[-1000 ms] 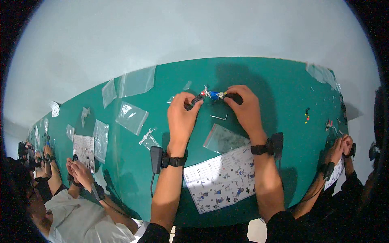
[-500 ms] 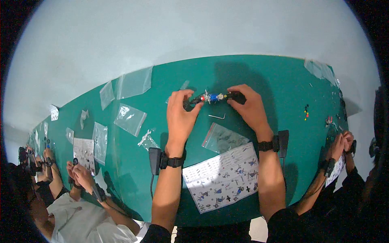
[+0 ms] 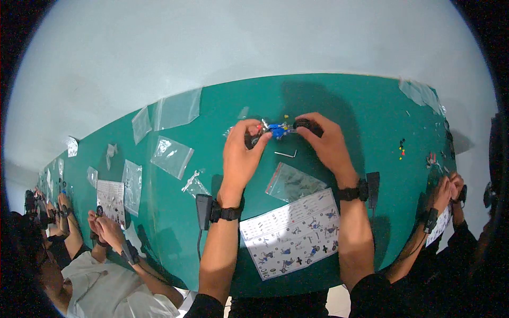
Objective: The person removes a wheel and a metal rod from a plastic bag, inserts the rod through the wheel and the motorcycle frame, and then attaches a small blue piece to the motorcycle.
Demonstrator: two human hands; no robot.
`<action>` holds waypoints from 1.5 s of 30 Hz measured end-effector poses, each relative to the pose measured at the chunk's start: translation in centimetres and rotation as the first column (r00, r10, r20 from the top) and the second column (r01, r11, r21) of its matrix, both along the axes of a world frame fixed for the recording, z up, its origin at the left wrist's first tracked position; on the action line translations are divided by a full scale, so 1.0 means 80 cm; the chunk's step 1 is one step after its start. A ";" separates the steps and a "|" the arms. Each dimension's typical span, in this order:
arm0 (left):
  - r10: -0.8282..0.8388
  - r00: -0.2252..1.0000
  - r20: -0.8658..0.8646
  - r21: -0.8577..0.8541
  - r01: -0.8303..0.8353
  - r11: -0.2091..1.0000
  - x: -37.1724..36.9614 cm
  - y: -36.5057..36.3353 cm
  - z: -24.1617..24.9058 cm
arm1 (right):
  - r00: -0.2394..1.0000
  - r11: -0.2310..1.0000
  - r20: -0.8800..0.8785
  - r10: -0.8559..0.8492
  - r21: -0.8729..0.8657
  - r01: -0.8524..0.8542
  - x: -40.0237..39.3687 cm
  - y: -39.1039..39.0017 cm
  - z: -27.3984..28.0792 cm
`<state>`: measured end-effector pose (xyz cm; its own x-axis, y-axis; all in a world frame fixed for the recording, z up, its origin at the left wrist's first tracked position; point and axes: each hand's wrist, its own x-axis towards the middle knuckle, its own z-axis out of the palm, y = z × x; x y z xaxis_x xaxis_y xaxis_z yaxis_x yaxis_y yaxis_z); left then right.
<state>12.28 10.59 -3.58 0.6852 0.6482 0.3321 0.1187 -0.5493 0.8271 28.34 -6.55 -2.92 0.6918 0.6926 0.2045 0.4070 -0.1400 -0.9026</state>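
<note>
A small toy motorcycle [image 3: 278,131] with a blue body, red and silver parts and black wheels is held between my two hands over the green table. My left hand [image 3: 241,151] grips its red-and-silver end, with thumb and fingers closed around it. At the other end, my right hand [image 3: 327,140] pinches the black wheel [image 3: 303,123]. Just beyond the motorcycle lies a small yellow piece [image 3: 286,116]. An L-shaped hex key [image 3: 286,155] rests on the table below it, near a zip bag [image 3: 294,183]. My fingers hide parts of both ends.
A printed instruction sheet [image 3: 291,233] lies between my forearms. To the left are clear bags [image 3: 172,157] and a small wrench [image 3: 190,180]. Small coloured parts [image 3: 402,150] lie to the right. Co-workers' hands [image 3: 107,230] work at left and other hands [image 3: 448,190] at right.
The motorcycle has turned in my hands, showing more of its blue side. My left hand has shifted slightly right, covering more of its end. The yellow piece now shows beyond it.
</note>
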 end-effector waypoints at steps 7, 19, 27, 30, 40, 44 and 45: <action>-0.144 0.987 0.069 -0.286 0.157 0.945 -0.002 0.000 0.009 | 0.933 0.980 -0.352 0.070 0.198 0.001 -0.013 0.022 -0.006; -0.001 0.983 0.185 -0.537 0.102 0.837 0.006 -0.013 0.025 | 0.738 0.877 -0.653 0.171 0.442 0.188 -0.046 0.038 0.011; 0.054 0.980 0.189 -0.550 0.060 0.833 0.009 -0.009 0.024 | 0.830 0.964 -0.538 0.148 0.264 -0.001 -0.034 0.031 0.000; -0.036 0.990 0.139 -0.471 0.098 0.877 0.005 -0.007 0.025 | 0.852 0.962 -0.473 0.222 0.247 -0.114 -0.016 0.019 -0.004; -0.233 0.971 0.050 -0.256 0.238 0.937 -0.006 -0.010 0.049 | 0.893 0.956 -0.344 0.291 0.141 -0.257 -0.010 0.007 0.020; -0.139 0.986 0.091 -0.114 0.149 0.982 -0.002 -0.003 0.045 | 0.902 0.976 -0.424 0.077 0.215 0.018 -0.015 0.011 0.029; -0.113 0.993 0.040 -0.099 0.117 0.988 -0.005 -0.002 0.048 | 0.901 0.980 -0.425 0.087 0.199 0.000 -0.013 0.011 0.028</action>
<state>11.90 10.41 0.24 0.7466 0.5971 0.2935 0.0300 -0.4710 0.8816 27.28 -5.66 -0.69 0.7120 0.7017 0.0245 -0.0251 0.0603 -0.9979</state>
